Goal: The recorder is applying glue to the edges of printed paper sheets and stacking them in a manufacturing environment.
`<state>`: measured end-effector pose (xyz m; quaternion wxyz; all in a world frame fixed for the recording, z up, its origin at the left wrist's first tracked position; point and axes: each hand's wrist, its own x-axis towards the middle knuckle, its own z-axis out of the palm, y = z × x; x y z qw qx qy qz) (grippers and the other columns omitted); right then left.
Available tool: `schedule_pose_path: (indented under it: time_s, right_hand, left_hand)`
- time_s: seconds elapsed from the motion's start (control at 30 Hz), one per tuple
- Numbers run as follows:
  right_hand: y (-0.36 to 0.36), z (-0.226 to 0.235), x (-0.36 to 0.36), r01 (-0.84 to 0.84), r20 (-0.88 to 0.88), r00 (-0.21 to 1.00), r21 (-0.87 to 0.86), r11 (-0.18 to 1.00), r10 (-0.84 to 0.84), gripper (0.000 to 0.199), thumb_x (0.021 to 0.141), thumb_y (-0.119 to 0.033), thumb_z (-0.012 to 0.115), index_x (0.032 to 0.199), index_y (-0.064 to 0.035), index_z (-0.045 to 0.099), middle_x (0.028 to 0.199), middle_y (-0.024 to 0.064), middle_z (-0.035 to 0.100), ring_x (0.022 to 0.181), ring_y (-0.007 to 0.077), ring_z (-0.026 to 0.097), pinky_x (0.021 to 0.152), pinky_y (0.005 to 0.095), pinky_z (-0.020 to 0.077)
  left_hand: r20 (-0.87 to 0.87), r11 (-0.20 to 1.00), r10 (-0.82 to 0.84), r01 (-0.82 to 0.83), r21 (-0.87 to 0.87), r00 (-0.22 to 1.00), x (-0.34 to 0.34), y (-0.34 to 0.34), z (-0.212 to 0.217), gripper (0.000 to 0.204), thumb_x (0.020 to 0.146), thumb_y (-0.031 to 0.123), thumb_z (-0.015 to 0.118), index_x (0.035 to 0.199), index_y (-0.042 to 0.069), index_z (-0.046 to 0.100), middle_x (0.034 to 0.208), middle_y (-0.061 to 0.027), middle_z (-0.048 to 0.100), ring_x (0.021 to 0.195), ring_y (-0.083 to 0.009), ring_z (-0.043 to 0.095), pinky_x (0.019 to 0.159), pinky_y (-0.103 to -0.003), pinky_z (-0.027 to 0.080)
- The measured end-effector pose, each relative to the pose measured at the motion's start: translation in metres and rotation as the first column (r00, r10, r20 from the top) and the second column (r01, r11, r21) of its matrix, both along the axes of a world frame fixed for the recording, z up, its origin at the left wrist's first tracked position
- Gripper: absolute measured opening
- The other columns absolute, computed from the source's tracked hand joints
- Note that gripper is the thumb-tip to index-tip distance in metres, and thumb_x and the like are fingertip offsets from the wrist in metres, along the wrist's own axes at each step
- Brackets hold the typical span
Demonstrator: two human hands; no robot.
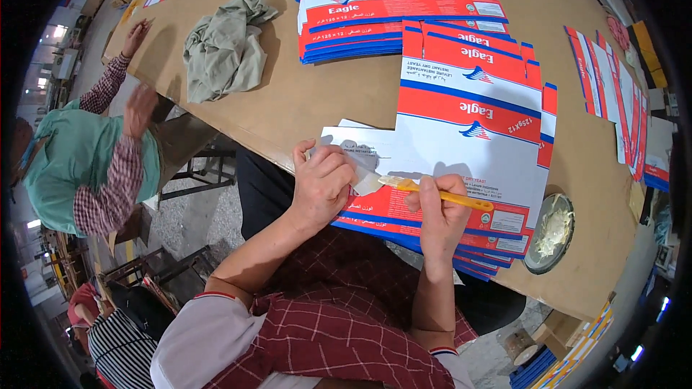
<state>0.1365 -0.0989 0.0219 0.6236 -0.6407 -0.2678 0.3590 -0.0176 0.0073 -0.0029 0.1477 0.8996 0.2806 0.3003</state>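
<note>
A stack of flat printed cartons (461, 151), white, red and blue, lies on the table in front of me. My right hand (440, 209) grips a brush (461, 200) by its yellow handle. Its pale bristles point left and touch or hover just over the top carton. At the stack's left side my left hand (322, 179) is closed, its fingers curled on a small whitish flap (366, 181) beside the bristles. Whether that flap is part of the carton I cannot tell. To the right of the stack sits a round dish (553, 234) of cream-coloured paste.
Another pile of flat cartons (404, 7) lies farther back on the brown table (288, 112). A crumpled grey-green cloth (227, 47) is at the left, more printed pieces (613, 94) at the right. A person in green (108, 155) works at the table's left edge.
</note>
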Motion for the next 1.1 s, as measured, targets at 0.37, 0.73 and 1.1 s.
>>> schedule_pose_path:
  time_s: [0.37,0.73,1.1]
  right_hand:
    - [-0.003,0.002,-0.003,-0.085,0.184,0.978,-0.093,0.992,0.101,0.012,0.087,-0.01,0.052,0.08,-0.0045,0.045,0.062,0.0054,0.058,0.059,0.0074,0.058,0.054,0.0175,0.0442]
    - [0.001,0.011,-0.001,-0.111,0.376,0.911,-0.176,0.978,0.171,0.014,0.086,-0.008,0.054,0.075,-0.0035,0.045,0.06,0.0022,0.051,0.052,0.0051,0.047,0.048,0.0186,0.0365]
    - [0.009,0.017,0.0,-0.069,0.254,0.963,-0.1,0.993,0.092,0.016,0.083,-0.009,0.056,0.071,-0.0042,0.046,0.056,0.0008,0.048,0.052,0.0056,0.044,0.048,0.0216,0.0354]
  left_hand:
    - [0.006,0.999,-0.001,0.001,0.036,1.0,0.0,0.0,0.002,0.022,0.054,-0.002,0.062,0.067,0.011,0.048,0.076,0.0008,0.053,0.082,-0.0163,0.054,0.084,-0.046,0.031]
    - [0.031,0.998,0.005,-0.007,0.056,1.0,0.0,0.0,-0.003,0.02,0.055,0.0,0.062,0.066,0.011,0.049,0.075,0.0002,0.053,0.081,-0.0166,0.054,0.084,-0.046,0.032]
    - [0.034,0.998,-0.013,0.011,0.059,0.999,-0.001,0.001,-0.003,0.021,0.055,0.0,0.062,0.068,0.011,0.049,0.076,0.0001,0.052,0.081,-0.0167,0.054,0.084,-0.045,0.032]
